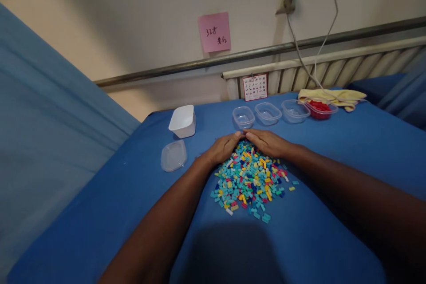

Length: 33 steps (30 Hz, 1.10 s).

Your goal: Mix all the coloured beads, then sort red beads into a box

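Observation:
A spread pile of small plastic building bricks (248, 177), mostly turquoise with yellow, pink, dark blue and white ones, lies on the blue cloth (140, 213). My left hand (225, 148) rests along the pile's far left edge, fingers stretched out and pointing inward. On the far right edge lies my right hand (266, 142), also with its fingers extended. The fingertips of both meet at the back of the pile, so the hands form a peak around it. Neither hand grips a brick that I can see. Some bricks near the palms are hidden.
Behind the hands stand three clear tubs (244, 117) and a tub of red pieces (319, 110) beside a yellow cloth (333, 96). At left are a white container (183, 122) and a translucent lid (173, 156). A cable (299, 55) hangs down the wall.

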Each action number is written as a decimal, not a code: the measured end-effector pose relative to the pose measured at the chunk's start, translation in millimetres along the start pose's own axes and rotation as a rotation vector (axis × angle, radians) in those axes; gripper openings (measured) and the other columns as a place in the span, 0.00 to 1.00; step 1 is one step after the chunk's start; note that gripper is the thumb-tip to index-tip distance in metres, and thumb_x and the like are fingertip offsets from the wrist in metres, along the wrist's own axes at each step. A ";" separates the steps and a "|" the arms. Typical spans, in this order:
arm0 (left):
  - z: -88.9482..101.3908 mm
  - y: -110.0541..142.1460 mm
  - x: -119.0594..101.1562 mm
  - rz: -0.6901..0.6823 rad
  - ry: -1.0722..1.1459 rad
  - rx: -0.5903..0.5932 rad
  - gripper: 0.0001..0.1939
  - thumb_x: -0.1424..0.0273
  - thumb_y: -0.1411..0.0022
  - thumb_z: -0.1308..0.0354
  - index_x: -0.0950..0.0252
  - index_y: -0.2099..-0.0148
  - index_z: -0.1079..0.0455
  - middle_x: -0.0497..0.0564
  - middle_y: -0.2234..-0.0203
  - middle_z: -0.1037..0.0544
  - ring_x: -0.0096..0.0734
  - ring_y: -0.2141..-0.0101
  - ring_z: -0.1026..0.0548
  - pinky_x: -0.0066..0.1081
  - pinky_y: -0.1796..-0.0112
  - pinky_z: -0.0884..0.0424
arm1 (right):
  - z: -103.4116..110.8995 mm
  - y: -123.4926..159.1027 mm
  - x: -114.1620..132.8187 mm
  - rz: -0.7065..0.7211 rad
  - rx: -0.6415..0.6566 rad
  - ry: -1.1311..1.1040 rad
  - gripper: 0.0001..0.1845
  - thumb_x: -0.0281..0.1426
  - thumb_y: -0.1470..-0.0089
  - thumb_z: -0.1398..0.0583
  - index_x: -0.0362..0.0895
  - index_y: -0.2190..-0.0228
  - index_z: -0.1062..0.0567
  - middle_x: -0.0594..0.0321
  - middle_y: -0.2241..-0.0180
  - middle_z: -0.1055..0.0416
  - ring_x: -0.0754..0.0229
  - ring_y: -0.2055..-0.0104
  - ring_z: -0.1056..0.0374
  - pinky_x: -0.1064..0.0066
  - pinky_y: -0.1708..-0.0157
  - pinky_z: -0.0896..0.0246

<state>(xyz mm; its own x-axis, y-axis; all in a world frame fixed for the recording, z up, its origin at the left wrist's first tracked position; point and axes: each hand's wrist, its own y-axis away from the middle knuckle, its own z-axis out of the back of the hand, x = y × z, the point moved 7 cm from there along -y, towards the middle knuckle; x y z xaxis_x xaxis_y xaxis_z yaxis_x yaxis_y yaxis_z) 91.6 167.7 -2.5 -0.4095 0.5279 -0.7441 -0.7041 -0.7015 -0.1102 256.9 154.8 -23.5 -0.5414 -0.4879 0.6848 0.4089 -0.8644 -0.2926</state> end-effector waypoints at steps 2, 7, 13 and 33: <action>-0.3 9.0 -6.0 0.000 0.052 0.025 0.34 0.49 0.18 0.64 0.59 0.35 0.22 0.49 0.36 0.23 0.45 0.31 0.30 0.46 0.28 0.42 | -4.6 5.7 4.3 0.005 0.032 -0.030 0.33 0.50 0.23 0.53 0.47 0.34 0.25 0.52 0.32 0.27 0.46 0.30 0.32 0.48 0.28 0.41; -7.0 38.9 -29.3 0.029 0.097 0.006 0.34 0.50 0.17 0.63 0.61 0.38 0.20 0.52 0.37 0.21 0.44 0.34 0.28 0.44 0.29 0.39 | -6.0 40.9 23.2 -0.003 0.101 -0.163 0.33 0.53 0.23 0.54 0.50 0.33 0.24 0.57 0.31 0.28 0.47 0.28 0.34 0.46 0.26 0.45; -29.0 68.2 -65.1 -0.084 -0.161 0.027 0.30 0.53 0.17 0.60 0.62 0.27 0.32 0.54 0.29 0.31 0.40 0.28 0.37 0.44 0.26 0.46 | -11.6 75.2 43.3 -0.030 0.063 -0.167 0.37 0.54 0.25 0.51 0.46 0.28 0.32 0.51 0.26 0.38 0.46 0.23 0.43 0.45 0.22 0.55; 27.2 81.6 20.8 0.270 0.210 -0.501 0.41 0.39 0.22 0.61 0.65 0.42 0.19 0.60 0.44 0.17 0.53 0.42 0.21 0.51 0.34 0.32 | 189.3 128.3 -133.3 -0.887 -0.891 -0.337 0.17 0.40 0.27 0.39 0.41 0.47 0.23 0.51 0.51 0.22 0.55 0.57 0.22 0.61 0.59 0.21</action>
<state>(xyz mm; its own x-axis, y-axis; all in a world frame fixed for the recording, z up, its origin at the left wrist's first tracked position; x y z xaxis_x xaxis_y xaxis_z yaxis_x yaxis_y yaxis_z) 9.9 134.5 -9.0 -0.3769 0.2299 -0.8973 -0.2115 -0.9645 -0.1583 520.6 132.0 -26.0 -0.1106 0.2297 0.9669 -0.6864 -0.7212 0.0928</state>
